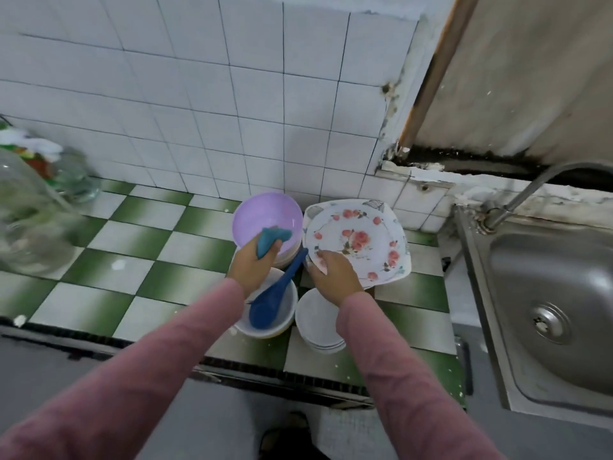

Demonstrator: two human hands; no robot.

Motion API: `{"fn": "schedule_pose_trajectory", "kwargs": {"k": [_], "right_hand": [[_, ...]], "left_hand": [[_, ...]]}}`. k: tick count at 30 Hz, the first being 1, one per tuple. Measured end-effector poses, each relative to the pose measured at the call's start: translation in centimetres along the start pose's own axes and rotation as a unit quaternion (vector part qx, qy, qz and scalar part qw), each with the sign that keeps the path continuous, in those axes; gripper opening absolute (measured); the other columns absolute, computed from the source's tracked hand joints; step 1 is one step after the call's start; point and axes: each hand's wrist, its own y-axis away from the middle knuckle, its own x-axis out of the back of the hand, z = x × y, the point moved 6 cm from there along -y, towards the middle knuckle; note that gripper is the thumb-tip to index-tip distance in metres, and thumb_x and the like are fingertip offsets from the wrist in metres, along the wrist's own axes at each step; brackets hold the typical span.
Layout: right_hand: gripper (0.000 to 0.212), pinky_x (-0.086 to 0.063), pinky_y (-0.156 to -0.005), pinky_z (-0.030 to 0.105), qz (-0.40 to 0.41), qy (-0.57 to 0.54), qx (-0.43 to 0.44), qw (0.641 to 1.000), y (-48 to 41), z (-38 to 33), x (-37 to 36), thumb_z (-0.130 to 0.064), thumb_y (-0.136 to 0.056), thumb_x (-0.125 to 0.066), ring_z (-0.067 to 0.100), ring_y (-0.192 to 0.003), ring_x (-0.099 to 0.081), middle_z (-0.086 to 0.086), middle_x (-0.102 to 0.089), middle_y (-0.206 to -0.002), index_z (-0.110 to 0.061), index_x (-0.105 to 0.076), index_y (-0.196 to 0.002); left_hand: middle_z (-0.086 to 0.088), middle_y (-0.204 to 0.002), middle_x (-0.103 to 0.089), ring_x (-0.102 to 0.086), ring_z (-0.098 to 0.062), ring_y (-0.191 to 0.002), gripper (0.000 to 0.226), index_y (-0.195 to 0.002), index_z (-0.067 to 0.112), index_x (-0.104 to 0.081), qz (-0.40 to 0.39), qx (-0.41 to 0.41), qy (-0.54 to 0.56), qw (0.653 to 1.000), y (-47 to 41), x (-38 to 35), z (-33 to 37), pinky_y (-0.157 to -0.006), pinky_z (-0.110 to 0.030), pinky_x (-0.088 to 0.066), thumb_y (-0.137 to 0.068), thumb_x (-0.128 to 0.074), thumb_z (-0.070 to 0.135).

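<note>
My left hand [253, 265] grips a blue cloth [270, 241] over the near edge of a lilac bowl [262, 215], which sits on a stack of other bowls. My right hand [333, 273] holds the near left rim of a white plate with pink flowers [356, 240], the top one of a pile, tilted up toward me. A blue plastic ladle [275, 298] lies in a white bowl [287, 322] just below my left wrist. A stack of small white bowls [315, 323] stands under my right wrist.
The dishes stand on a green-and-white checkered tile counter [132, 240] against a white tiled wall. A steel sink [547, 293] with a curved tap [530, 190] lies to the right. Glass jars [30, 220] stand at the far left. The counter's front edge runs below my forearms.
</note>
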Motion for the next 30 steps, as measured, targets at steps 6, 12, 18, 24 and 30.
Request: {"fn": "schedule_pose_trajectory", "kwargs": {"k": [6,12,18,24,30], "right_hand": [[0.042,-0.038,-0.108,0.041,-0.027,0.218,0.15,0.964,-2.3,-1.8,-2.9,-0.037,-0.099,-0.052,0.027,-0.129,-0.044,0.006,-0.051,-0.142,-0.017,-0.056,-0.135],[0.049,-0.016,-0.118,0.045,-0.085,0.354,0.232,0.902,-3.8,-3.9,-6.3,-0.038,-0.1,-0.05,0.034,-0.144,-0.022,0.009,-0.025,-0.159,-0.018,-0.049,-0.145],[0.041,-0.01,-0.12,0.049,-0.096,0.42,0.229,0.873,-4.2,-4.8,-8.9,-0.035,-0.102,-0.047,0.037,-0.145,-0.017,0.013,-0.02,-0.159,-0.017,-0.057,-0.137],[0.038,0.002,-0.121,0.055,-0.093,0.463,0.197,0.859,-4.5,-4.7,-10.4,-0.03,-0.1,-0.054,0.04,-0.15,-0.004,0.015,-0.009,-0.164,-0.019,-0.057,-0.136],[0.04,0.0,-0.122,0.052,-0.075,0.413,0.174,0.891,-4.3,-5.3,-10.5,-0.023,-0.096,-0.06,0.038,-0.15,-0.005,0.012,-0.013,-0.161,-0.025,-0.055,-0.136]], "left_hand": [[-0.016,-0.128,-0.062,-0.054,-0.042,-0.118,0.042,-0.14,0.027,-0.051,0.024,0.043,-0.011,0.999,-1.0,1.1,-2.1,-0.093,-0.057,-0.048,-0.099,-0.053,0.036],[-0.018,-0.127,-0.061,-0.054,-0.042,-0.119,0.041,-0.14,0.024,-0.051,0.036,0.062,-0.003,0.997,-1.6,2.1,-2.4,-0.094,-0.058,-0.047,-0.1,-0.052,0.032],[-0.013,-0.12,-0.065,-0.06,-0.033,-0.114,0.04,-0.137,0.02,-0.055,0.022,0.069,0.015,0.997,-2.9,3.1,-3.5,-0.074,-0.027,-0.05,-0.099,-0.055,0.033],[0.001,-0.127,-0.062,-0.057,-0.016,-0.116,0.044,-0.14,0.022,-0.052,-0.023,0.042,0.01,0.999,-3.7,5.1,-3.8,-0.098,-0.029,-0.046,-0.098,-0.055,0.034],[-0.015,-0.122,-0.065,-0.057,-0.041,-0.116,0.045,-0.141,0.024,-0.051,-0.042,0.038,-0.007,0.998,-4.4,6.4,-4.3,-0.092,-0.049,-0.051,-0.099,-0.053,0.039]]}}
